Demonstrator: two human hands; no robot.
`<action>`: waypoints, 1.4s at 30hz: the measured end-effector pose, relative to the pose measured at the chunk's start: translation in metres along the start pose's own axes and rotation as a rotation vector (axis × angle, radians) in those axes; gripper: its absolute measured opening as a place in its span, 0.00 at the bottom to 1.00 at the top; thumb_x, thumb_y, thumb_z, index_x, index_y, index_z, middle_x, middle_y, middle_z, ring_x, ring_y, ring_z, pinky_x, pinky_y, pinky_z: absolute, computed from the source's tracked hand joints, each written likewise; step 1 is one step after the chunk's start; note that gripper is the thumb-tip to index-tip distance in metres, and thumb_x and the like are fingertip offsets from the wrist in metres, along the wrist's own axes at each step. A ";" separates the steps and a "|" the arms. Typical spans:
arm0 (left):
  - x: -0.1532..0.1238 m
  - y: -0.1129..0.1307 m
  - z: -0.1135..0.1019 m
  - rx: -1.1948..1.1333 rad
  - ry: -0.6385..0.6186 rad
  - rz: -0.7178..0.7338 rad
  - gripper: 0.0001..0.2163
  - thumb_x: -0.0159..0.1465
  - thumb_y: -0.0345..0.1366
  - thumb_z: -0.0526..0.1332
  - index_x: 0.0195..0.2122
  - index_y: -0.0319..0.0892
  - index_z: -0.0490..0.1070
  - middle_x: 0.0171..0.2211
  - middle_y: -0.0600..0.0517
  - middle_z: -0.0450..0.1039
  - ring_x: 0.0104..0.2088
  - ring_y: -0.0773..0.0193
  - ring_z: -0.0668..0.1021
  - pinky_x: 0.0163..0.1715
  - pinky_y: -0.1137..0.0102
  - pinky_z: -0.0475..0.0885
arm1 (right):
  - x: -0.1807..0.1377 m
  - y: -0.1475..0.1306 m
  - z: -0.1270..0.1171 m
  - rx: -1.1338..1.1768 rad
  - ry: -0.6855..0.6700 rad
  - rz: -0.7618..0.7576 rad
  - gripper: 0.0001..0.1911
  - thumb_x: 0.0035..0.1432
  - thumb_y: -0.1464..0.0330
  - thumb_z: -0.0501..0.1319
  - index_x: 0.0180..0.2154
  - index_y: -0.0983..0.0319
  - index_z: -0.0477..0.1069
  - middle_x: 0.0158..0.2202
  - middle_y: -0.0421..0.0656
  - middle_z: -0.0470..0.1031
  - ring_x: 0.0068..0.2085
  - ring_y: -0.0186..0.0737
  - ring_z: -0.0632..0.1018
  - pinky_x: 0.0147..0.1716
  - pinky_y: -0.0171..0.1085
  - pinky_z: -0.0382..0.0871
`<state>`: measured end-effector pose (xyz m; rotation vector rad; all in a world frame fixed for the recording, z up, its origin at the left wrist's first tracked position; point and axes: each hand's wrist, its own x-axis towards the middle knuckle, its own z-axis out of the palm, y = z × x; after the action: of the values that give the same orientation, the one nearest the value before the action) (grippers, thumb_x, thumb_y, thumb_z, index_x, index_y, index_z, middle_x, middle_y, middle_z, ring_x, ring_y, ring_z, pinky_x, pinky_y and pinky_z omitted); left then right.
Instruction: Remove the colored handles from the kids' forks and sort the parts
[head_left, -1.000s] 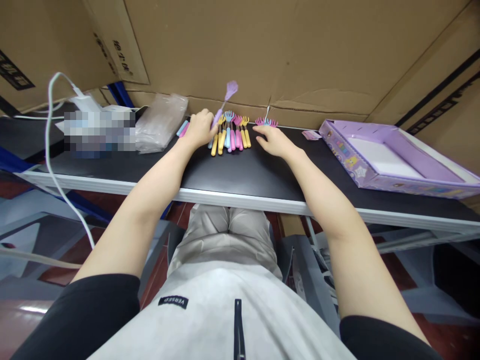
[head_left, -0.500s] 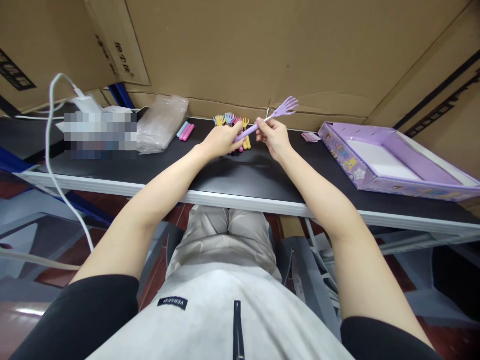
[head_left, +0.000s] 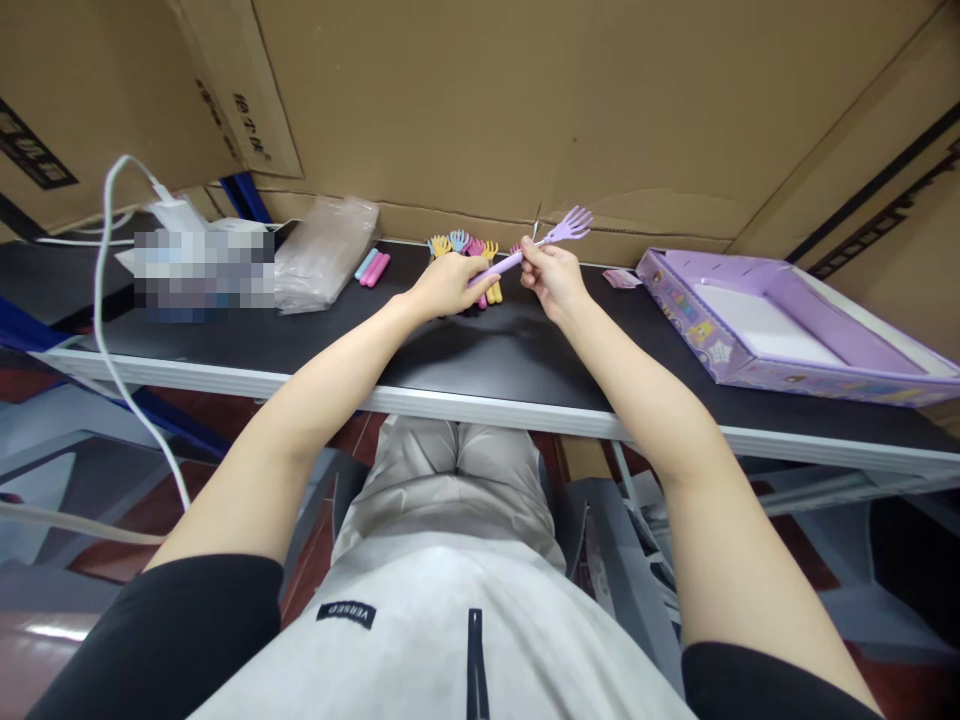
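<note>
My left hand is closed round the handle of a purple hand-shaped scratcher toy. My right hand pinches the same toy's thin shaft just below its claw head, which points up and to the right. Both hands hover over the black table near its back edge. Behind them lies a row of several small scratchers in yellow, blue and pink, partly hidden by my fingers.
A blue and a pink handle lie left of the row. A clear plastic bag sits further left, a white cable beyond it. An open purple box stands at the right. Cardboard walls the back.
A second ago my left hand alone held the purple scratcher upright and my right lay flat on the table. Both hands now hold it, tilted right and slightly nearer me.
</note>
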<state>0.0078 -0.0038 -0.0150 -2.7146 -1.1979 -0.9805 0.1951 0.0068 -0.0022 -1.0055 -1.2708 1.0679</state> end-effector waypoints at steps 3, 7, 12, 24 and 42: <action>-0.002 -0.002 -0.004 0.023 0.015 -0.002 0.19 0.74 0.50 0.53 0.34 0.44 0.74 0.26 0.49 0.76 0.31 0.56 0.81 0.37 0.64 0.71 | 0.016 -0.008 -0.014 0.000 0.044 -0.053 0.29 0.58 0.55 0.78 0.26 0.59 0.60 0.20 0.31 0.62 0.21 0.26 0.65 0.22 0.29 0.63; -0.011 -0.022 -0.014 0.077 0.036 -0.074 0.21 0.74 0.53 0.53 0.34 0.44 0.74 0.28 0.48 0.76 0.34 0.55 0.80 0.40 0.63 0.71 | 0.028 -0.045 -0.073 0.086 0.405 -0.022 0.25 0.77 0.70 0.58 0.24 0.58 0.58 0.16 0.30 0.54 0.17 0.25 0.57 0.24 0.31 0.59; -0.016 -0.054 -0.027 0.189 0.062 -0.401 0.22 0.76 0.52 0.49 0.46 0.43 0.77 0.39 0.42 0.80 0.46 0.50 0.80 0.49 0.61 0.73 | 0.031 -0.068 -0.148 0.182 0.874 0.002 0.31 0.82 0.71 0.39 0.21 0.57 0.51 0.15 0.30 0.48 0.15 0.21 0.54 0.24 0.34 0.55; -0.018 -0.079 -0.016 0.160 0.096 -0.725 0.22 0.70 0.39 0.56 0.64 0.43 0.72 0.57 0.37 0.80 0.61 0.40 0.79 0.64 0.50 0.72 | 0.035 -0.054 -0.083 -0.522 0.291 0.243 0.20 0.78 0.72 0.54 0.29 0.63 0.68 0.20 0.35 0.63 0.21 0.28 0.64 0.33 0.35 0.68; -0.019 -0.084 -0.016 0.214 -0.034 -0.709 0.30 0.66 0.33 0.54 0.71 0.44 0.67 0.68 0.37 0.71 0.71 0.36 0.68 0.69 0.37 0.63 | 0.092 -0.001 -0.043 -1.255 0.090 0.273 0.14 0.65 0.77 0.68 0.50 0.81 0.79 0.40 0.61 0.83 0.45 0.55 0.87 0.48 0.51 0.84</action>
<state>-0.0668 0.0385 -0.0314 -2.1633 -2.1940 -0.7641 0.2385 0.0965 0.0169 -2.1642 -1.7639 0.2879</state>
